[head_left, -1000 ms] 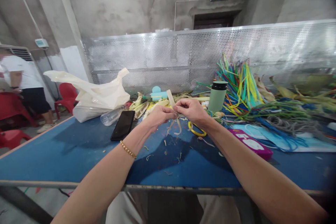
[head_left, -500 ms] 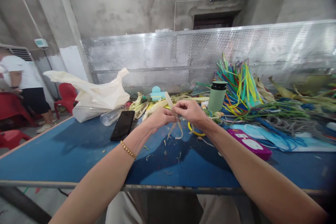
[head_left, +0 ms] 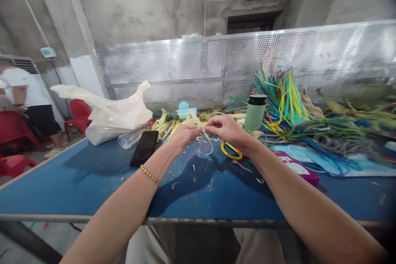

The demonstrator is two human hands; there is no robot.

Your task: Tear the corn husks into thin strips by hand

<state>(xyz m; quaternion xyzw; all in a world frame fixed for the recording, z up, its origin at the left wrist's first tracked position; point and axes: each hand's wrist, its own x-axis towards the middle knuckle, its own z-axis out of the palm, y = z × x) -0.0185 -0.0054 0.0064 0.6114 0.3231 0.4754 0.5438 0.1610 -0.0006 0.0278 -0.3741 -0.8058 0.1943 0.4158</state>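
Above the blue table point(head_left: 108, 194), my left hand point(head_left: 185, 135) and my right hand point(head_left: 227, 128) meet, fingertips nearly touching. Both pinch a pale corn husk strip point(head_left: 194, 116) at a small knot-like bunch between them. One flat end sticks up and leans left; thin tails and a loop hang below. My fingers partly hide the bunch. Just below my right hand lies a yellow loop handle point(head_left: 228, 154) with a red part beside it, perhaps scissors. Small husk scraps point(head_left: 194, 168) are scattered beneath my hands.
Left of my hands lie a black phone point(head_left: 144, 148), a clear bottle point(head_left: 131, 138) and a white plastic bag point(head_left: 117, 115). To the right stand a green tumbler point(head_left: 255, 113), colourful strips point(head_left: 287, 99), cords, blue masks and a purple box point(head_left: 309, 176). A person point(head_left: 29, 90) stands far left.
The strip's upright end has tipped further left, and its hanging tails have shifted. My right forearm has moved slightly, showing more of the yellow loop and the red part.
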